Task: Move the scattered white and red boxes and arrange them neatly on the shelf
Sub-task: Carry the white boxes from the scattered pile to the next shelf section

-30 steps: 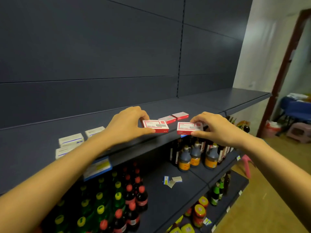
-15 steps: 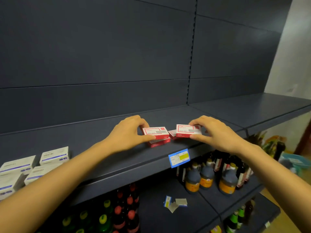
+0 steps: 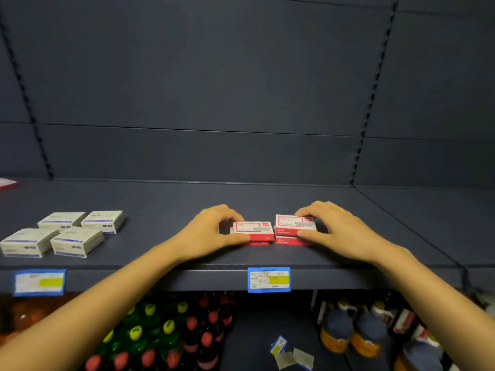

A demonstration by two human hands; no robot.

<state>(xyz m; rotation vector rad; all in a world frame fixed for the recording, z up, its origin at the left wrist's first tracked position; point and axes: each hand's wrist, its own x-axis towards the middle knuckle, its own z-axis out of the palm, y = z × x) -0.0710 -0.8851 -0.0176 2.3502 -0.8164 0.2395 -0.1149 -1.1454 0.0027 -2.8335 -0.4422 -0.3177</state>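
Note:
Two short stacks of white and red boxes stand side by side on the dark shelf (image 3: 267,199), each two boxes high. My left hand (image 3: 211,231) grips the top box of the left stack (image 3: 253,230) between thumb and fingers. My right hand (image 3: 337,231) grips the top box of the right stack (image 3: 294,223) the same way. A lower red box (image 3: 290,241) shows under the right one. The stacks nearly touch, just behind the shelf's front edge.
Several white and blue boxes (image 3: 64,234) lie grouped at the shelf's left. Another red box (image 3: 6,183) peeks in at the far left. Blue price tags (image 3: 268,279) hang on the front edge. Bottles (image 3: 166,330) fill the lower shelf.
Both hands carried their boxes leftward along the shelf and set them on other red boxes, so two stacks now stand side by side. The camera turned to face the shelf squarely.

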